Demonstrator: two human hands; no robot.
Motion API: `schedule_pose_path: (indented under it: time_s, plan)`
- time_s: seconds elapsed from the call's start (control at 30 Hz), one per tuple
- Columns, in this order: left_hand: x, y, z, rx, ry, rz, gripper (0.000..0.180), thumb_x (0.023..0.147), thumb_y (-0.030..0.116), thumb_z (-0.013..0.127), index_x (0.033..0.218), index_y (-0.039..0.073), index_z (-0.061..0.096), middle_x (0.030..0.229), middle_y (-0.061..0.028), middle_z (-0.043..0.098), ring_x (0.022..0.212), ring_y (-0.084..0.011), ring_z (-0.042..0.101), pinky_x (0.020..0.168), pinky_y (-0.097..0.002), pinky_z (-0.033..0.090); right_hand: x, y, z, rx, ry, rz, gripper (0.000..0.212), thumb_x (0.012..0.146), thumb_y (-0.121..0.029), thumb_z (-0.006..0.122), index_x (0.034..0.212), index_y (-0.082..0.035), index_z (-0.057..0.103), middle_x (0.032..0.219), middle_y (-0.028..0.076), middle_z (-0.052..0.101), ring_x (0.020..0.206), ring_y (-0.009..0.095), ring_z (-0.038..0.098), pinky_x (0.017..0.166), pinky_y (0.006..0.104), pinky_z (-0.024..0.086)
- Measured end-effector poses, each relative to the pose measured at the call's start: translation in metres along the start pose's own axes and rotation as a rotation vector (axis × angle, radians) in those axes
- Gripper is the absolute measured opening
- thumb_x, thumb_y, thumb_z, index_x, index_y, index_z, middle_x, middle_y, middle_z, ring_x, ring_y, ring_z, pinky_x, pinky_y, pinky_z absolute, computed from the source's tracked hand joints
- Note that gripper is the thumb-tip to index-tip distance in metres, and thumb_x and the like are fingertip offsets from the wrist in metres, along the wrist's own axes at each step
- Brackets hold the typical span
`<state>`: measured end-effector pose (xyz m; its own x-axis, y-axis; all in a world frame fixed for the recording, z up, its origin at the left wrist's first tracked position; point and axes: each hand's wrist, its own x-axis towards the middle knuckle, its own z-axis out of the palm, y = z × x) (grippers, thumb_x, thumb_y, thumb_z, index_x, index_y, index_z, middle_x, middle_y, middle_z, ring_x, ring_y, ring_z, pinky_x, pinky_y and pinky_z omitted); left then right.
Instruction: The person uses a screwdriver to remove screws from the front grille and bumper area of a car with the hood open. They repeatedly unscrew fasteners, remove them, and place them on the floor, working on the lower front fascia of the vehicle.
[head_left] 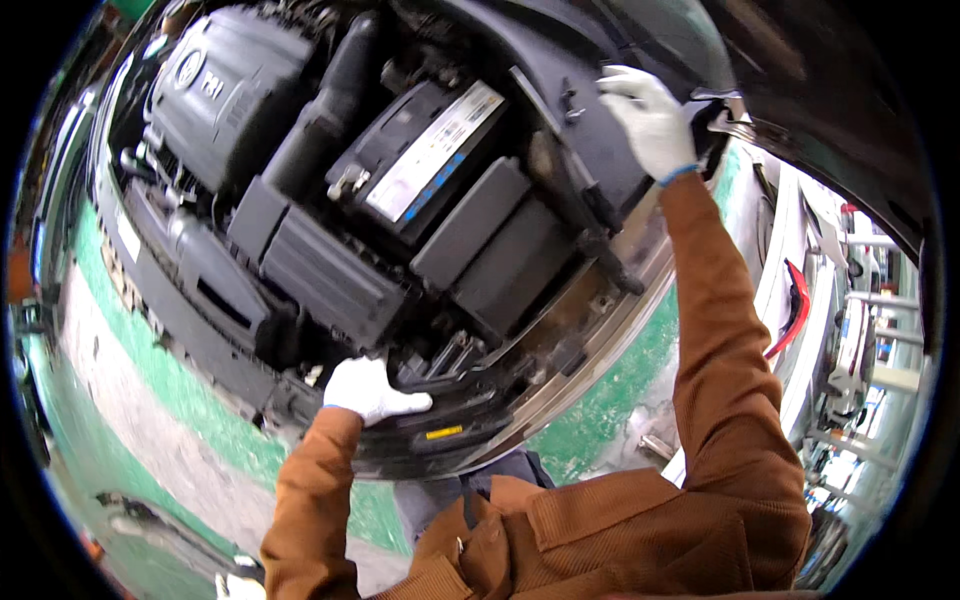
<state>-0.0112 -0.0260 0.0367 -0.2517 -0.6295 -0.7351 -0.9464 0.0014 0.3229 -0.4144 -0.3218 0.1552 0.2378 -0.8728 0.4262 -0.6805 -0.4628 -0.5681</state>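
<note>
Both my hands wear white gloves. My left hand (368,390) rests at the front edge of an open car engine bay, beside the black headlight housing (470,410). Its thumb is stretched out to the right; the other fingers are partly hidden. My right hand (648,122) is farther away, over the dark fender (590,50) on the right of the bay, with fingers loosely bent and apart. Nothing can be seen in it. Between my hands lie the car battery (430,155) with a pale label and a black ribbed box (330,275).
A black engine cover (235,90) fills the far left of the bay, joined by a thick air duct (340,85). A large dark panel (830,130) overhangs at upper right. Beyond the fender are a red curved part (795,308) and white racks (885,340). The floor (610,370) is green and grey.
</note>
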Motion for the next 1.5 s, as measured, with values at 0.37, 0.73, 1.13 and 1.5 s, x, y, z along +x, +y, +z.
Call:
schedule_pose_path:
  time_s: [0.37,0.73,1.13,1.5]
  plan:
    - [0.0,-0.02,0.009,-0.077,-0.034,0.071,0.11,0.068,0.094,0.065,0.102,-0.01,0.076,0.098,-0.0286,0.076,0.094,-0.04,0.075,0.089,-0.0444,0.058,-0.177,-0.155,0.039,0.632,-0.726,0.682,0.018,0.1,0.004,0.062,0.117,-0.001,0.067,0.108,0.011,0.075,0.088,0.013,0.072,0.079,0.027,0.059]
    - [-0.001,-0.035,0.017,-0.184,-0.019,0.15,0.104,0.068,0.093,0.067,0.097,-0.007,0.079,0.093,-0.0241,0.078,0.089,-0.0366,0.078,0.084,-0.0422,0.06,-0.226,-0.163,0.212,-0.148,-1.081,0.126,0.018,0.095,-0.007,0.057,0.106,-0.006,0.071,0.1,0.021,0.073,0.1,0.041,0.069,0.092,0.0477,0.055]
    - [-0.014,-0.053,0.029,-0.306,0.024,0.231,0.083,0.072,0.085,0.071,0.099,0.008,0.084,0.095,-0.011,0.08,0.089,-0.0279,0.077,0.08,-0.0378,0.059,-0.194,-0.132,0.253,-0.52,-1.65,-0.008,0.029,0.093,-0.02,0.063,0.114,-0.01,0.081,0.117,0.018,0.077,0.107,0.036,0.073,0.095,0.0424,0.057]
    - [-0.008,-0.055,0.032,-0.33,0.046,0.236,0.081,0.07,0.085,0.072,0.098,0.009,0.085,0.093,-0.0093,0.08,0.088,-0.0271,0.077,0.081,-0.0371,0.059,-0.206,-0.119,0.27,-0.831,-1.591,-0.23,0.028,0.093,-0.017,0.063,0.114,-0.011,0.081,0.119,0.019,0.076,0.112,0.035,0.073,0.099,0.0414,0.057]
